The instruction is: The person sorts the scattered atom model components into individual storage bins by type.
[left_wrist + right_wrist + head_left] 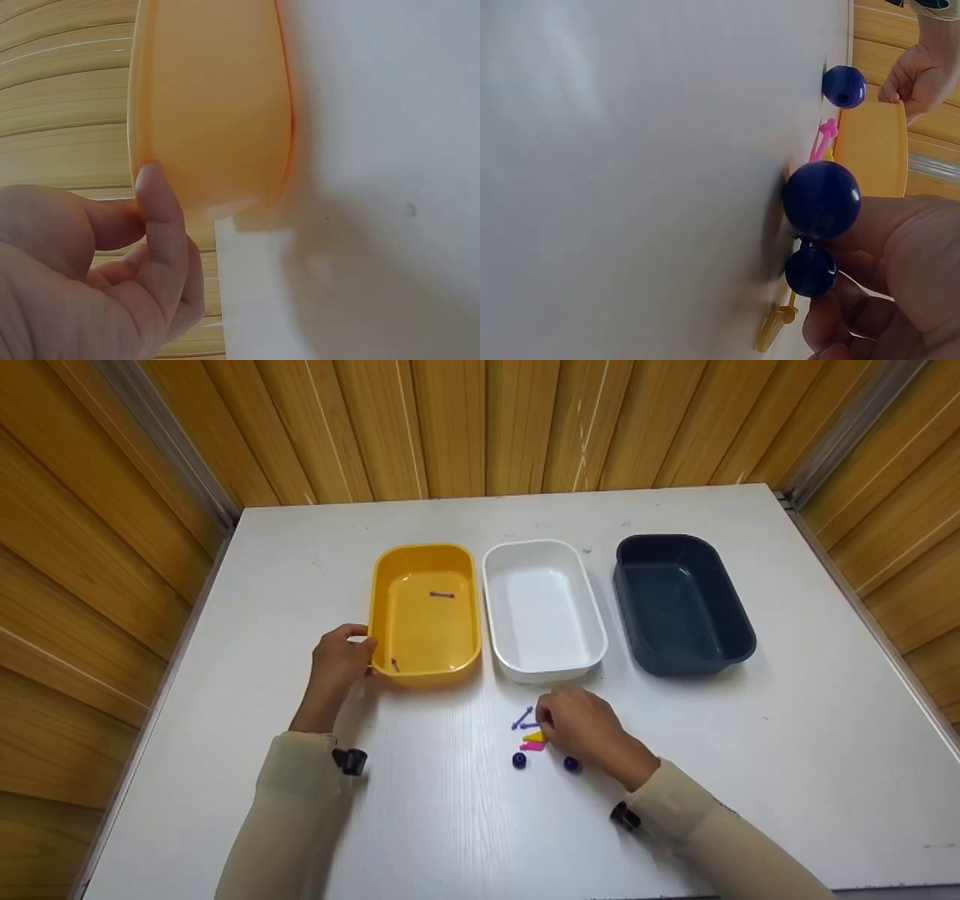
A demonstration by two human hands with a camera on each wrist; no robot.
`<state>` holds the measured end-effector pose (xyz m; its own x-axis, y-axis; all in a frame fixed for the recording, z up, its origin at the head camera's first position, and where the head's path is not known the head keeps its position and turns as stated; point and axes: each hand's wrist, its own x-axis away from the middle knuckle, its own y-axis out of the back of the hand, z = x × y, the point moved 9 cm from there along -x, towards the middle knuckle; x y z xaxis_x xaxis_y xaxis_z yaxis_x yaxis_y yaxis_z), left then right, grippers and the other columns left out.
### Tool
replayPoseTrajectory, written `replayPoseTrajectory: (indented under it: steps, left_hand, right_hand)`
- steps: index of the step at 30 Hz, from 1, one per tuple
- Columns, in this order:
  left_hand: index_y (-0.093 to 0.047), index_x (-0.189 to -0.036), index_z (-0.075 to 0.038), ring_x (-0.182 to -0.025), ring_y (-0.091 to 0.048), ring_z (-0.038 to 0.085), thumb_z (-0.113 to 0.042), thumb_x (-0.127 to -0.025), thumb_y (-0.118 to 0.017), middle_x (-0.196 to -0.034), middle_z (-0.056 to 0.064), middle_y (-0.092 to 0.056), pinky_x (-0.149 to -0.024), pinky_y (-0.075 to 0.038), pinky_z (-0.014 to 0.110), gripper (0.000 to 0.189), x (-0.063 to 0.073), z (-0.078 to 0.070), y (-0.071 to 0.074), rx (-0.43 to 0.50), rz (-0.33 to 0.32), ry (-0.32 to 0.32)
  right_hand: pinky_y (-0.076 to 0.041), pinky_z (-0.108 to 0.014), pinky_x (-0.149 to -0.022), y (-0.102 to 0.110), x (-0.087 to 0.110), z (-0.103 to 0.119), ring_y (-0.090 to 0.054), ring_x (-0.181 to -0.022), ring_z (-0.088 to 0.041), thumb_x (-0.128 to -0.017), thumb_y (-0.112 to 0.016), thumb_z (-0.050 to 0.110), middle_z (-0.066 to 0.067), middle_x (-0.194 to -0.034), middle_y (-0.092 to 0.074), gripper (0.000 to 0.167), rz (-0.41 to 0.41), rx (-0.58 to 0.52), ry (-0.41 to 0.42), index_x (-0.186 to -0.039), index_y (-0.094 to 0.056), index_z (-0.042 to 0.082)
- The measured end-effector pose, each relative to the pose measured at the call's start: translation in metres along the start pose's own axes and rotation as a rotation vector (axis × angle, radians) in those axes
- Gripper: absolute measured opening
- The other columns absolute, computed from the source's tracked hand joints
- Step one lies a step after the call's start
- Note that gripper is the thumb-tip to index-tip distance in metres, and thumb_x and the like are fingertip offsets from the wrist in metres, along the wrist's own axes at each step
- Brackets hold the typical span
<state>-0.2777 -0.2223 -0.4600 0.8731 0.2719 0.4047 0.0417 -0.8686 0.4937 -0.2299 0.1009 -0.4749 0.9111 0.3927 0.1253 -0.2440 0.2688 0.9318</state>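
My left hand pinches the near-left rim of a yellow bin; in the left wrist view, thumb and finger meet at the bin's edge. Inside that bin lie two small purple rods, one farther back and one by the near-left corner. Over the small pieces, my right hand has its fingers curled around a small dark blue bead. Beside it are two purple rods, a yellow piece, a pink piece and two more dark blue beads.
A white bin stands to the right of the yellow one, and a dark blue bin farther right. Another yellow piece lies beyond the right fingers. Wood-patterned walls border the white table.
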Motion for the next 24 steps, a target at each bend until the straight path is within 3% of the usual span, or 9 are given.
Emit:
replayPoseTrajectory:
  steps: [8,15,19,24]
  left_hand:
    - [-0.054,-0.142,-0.010,-0.094,-0.067,0.021,-0.021,-0.103,-0.053,-0.125,0.015,-0.066,-0.076,-0.059,0.022,0.040,0.000,0.000,0.000,-0.008,0.005,0.016]
    - [-0.054,-0.142,-0.010,-0.092,-0.066,0.020,-0.021,-0.103,-0.053,-0.125,0.015,-0.066,-0.078,-0.059,0.023,0.040,0.000,0.001,0.000,-0.012,0.004,0.025]
    - [-0.054,-0.142,-0.010,-0.092,-0.067,0.021,-0.021,-0.103,-0.053,-0.125,0.015,-0.067,-0.079,-0.059,0.024,0.041,0.001,0.000,0.000,-0.018,0.005,0.015]
    - [-0.055,-0.142,-0.009,-0.088,-0.069,0.019,-0.021,-0.103,-0.053,-0.124,0.016,-0.068,-0.077,-0.060,0.025,0.040,0.001,0.000,0.001,-0.011,0.001,-0.010]
  right_hand:
    - [-0.047,-0.034,-0.066,0.004,0.000,0.001,-0.052,-0.071,-0.016,-0.085,-0.069,0.007,0.001,-0.073,-0.063,0.010,-0.018,-0.019,0.000,-0.077,-0.071,0.013]
    - [-0.046,-0.033,-0.065,0.014,0.001,0.004,-0.053,-0.071,-0.016,-0.083,-0.069,0.006,0.001,-0.075,-0.062,0.010,-0.048,-0.062,-0.006,-0.077,-0.071,0.014]
    - [-0.047,-0.032,-0.068,0.020,0.000,0.007,-0.052,-0.073,-0.016,-0.083,-0.071,0.009,0.000,-0.078,-0.061,0.007,-0.056,-0.074,-0.035,-0.078,-0.071,0.014]
    - [-0.048,-0.032,-0.066,0.030,-0.002,0.014,-0.053,-0.073,-0.015,-0.082,-0.071,0.008,0.001,-0.077,-0.063,0.010,-0.118,-0.072,0.000,-0.076,-0.072,0.015]
